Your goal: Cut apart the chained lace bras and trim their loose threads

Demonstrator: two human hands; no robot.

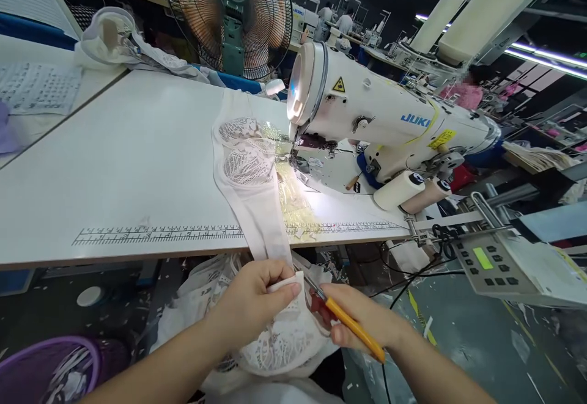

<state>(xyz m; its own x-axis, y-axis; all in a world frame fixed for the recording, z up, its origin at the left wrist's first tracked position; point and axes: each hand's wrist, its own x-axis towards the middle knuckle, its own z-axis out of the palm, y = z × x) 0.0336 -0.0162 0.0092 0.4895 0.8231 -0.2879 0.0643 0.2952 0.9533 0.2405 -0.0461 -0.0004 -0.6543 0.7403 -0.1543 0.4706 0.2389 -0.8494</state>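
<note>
A white lace bra (pixel 250 165) lies on the white table by the sewing machine's needle, its band hanging over the front edge. My left hand (pixel 257 303) pinches the white fabric band below that edge. My right hand (pixel 355 315) is closed on an orange-handled tool (pixel 353 326), whose metal end meets the fabric beside my left fingertips. Something red shows under the right fingers. More white lace garments (pixel 284 343) are heaped beneath my hands, over the lap.
The white JUKI sewing machine (pixel 371 98) stands at the back right, with thread cones (pixel 398 190) beside it. A fan (pixel 232 19) is behind the table (pixel 114 165). A control box (pixel 493 263) sits right; a purple basket (pixel 94 361) sits lower left.
</note>
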